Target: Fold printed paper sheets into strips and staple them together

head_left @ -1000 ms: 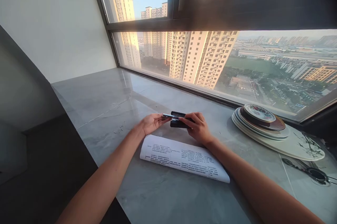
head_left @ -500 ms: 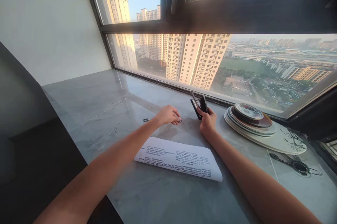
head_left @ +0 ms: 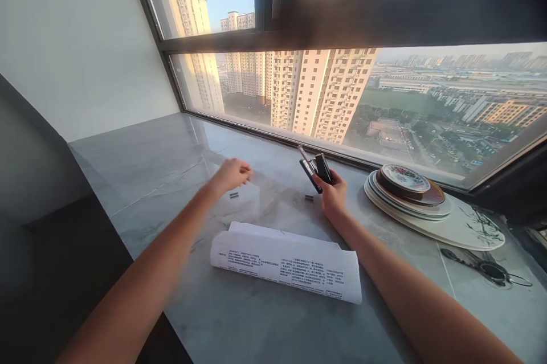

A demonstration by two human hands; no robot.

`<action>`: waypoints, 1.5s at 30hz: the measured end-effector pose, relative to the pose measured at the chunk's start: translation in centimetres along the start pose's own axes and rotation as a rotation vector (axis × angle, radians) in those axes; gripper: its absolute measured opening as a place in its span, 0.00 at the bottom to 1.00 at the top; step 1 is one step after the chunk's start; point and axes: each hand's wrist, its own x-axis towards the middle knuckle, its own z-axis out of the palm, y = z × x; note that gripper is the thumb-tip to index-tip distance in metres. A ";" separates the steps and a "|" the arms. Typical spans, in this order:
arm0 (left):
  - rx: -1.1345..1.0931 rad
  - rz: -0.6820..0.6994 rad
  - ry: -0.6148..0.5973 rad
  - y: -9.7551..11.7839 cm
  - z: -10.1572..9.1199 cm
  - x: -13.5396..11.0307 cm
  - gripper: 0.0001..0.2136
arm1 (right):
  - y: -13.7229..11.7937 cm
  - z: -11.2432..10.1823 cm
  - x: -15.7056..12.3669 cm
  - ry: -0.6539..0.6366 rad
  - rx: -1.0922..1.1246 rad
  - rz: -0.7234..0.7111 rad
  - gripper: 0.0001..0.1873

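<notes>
My right hand (head_left: 335, 196) grips a black stapler (head_left: 323, 169), whose arms are swung apart so that its metal parts show. Just below the stapler, a short strip of staples (head_left: 309, 197) lies on the grey marble-look counter (head_left: 265, 321). My left hand (head_left: 233, 175) hovers to the left with its fingers curled together and nothing visible in them. Beneath it lies a second short strip of staples (head_left: 233, 195). Folded printed paper (head_left: 286, 267) rests between my forearms, its upper layer slightly raised.
Stacked plates and a round dish (head_left: 405, 179) stand on an oval white board (head_left: 474, 233) at the right. Beside them lies a dark object with a metal ring (head_left: 491, 273). A window frame (head_left: 273, 139) borders the counter's far edge.
My left hand has moved left, away from the stapler, and a staple strip now lies where its fingertips were close by. The stapler has shifted slightly left in my right hand.
</notes>
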 end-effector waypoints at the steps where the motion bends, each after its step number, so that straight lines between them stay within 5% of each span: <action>1: 0.109 -0.033 0.097 -1.7 -1.2 -1.0 0.11 | -0.2 0.1 -0.2 -0.061 -0.051 -0.034 0.14; 4: 0.281 -0.095 0.174 -5.8 -2.1 -3.7 0.13 | -1.2 0.3 -1.0 -0.260 -0.189 -0.136 0.12; 8: 0.287 -0.002 0.154 -7.7 0.7 -5.2 0.13 | -2.4 0.5 -1.8 -0.530 -0.295 -0.207 0.11; 16: 0.006 0.111 0.341 -5.4 3.7 -5.2 0.03 | -3.1 1.4 -2.5 -0.854 -0.400 -0.319 0.14; 21: -0.133 0.325 0.348 -3.0 5.5 -5.4 0.07 | -3.3 1.6 -3.0 -1.006 -0.467 -0.363 0.14; 26: -0.148 0.442 0.284 -3.0 6.4 -5.7 0.13 | -3.5 1.8 -3.2 -1.020 -0.508 -0.388 0.14; 37: -0.427 0.098 0.167 -3.1 6.0 -6.0 0.18 | -3.2 1.8 -2.9 -1.016 -0.525 -0.397 0.13; 45: -0.387 0.162 0.149 -3.2 6.2 -6.0 0.18 | -3.3 1.7 -2.9 -1.014 -0.527 -0.389 0.14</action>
